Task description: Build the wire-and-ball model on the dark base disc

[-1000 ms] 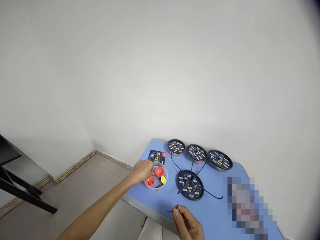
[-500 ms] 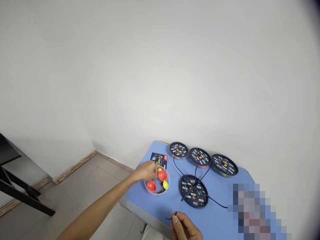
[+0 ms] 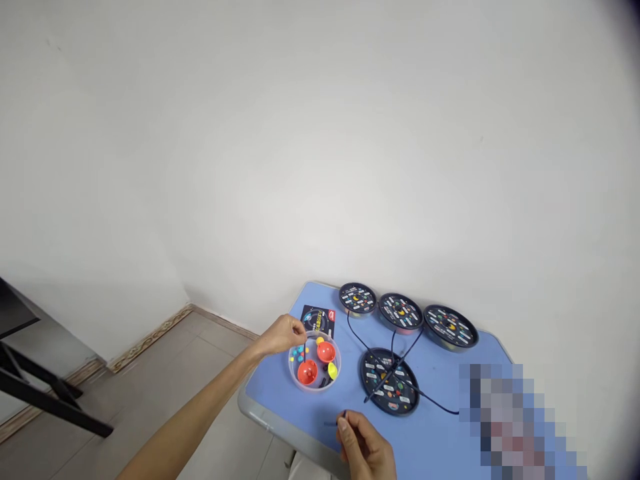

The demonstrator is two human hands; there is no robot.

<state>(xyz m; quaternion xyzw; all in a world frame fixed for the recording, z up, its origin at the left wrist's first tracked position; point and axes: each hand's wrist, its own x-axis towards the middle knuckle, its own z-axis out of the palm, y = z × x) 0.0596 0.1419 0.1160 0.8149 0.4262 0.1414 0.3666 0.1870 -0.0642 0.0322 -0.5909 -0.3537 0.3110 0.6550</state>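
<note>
- White plain wall (image 3: 320,147), fills most of view.
- Grey tiled floor (image 3: 170,360), lower left; patterned brown-cream baseboard (image 3: 150,342) where it meets wall.
- Light-blue table with rounded corners and grey edge (image 3: 430,440), against wall. Pixelated patch at its right, contents can't tell.
- Black angular frame with legs (image 3: 75,415), far left, well apart from table.
- Right hand (image 3: 367,443): over table's near edge, thumb and fingers closed in a pinch on small dark thin piece (image 3: 330,424), which sticks out leftward.
- Left hand (image 3: 283,335): reaches over container's far-left rim, fingertips pinched together on thin dark straight rod (image 3: 305,352).
- Four round black discs with raised rims and planet prints: three in a row along the wall side (image 3: 400,312), one nearer (image 3: 393,392).
- Curved thin black rods (image 3: 440,405), crossing over nearer disc.
- Clear round plastic container (image 3: 313,389), left part of table.
- Dark printed card with red corner (image 3: 319,319), just behind container.
- Inside container: two orange-red half-shells (image 3: 326,351), bright yellow cup-like piece (image 3: 333,371), yellow ball (image 3: 320,341), small blue balls (image 3: 300,349).
- Left hand's rod: near upright, lower end by nearer half-shell; contact can't tell.
</note>
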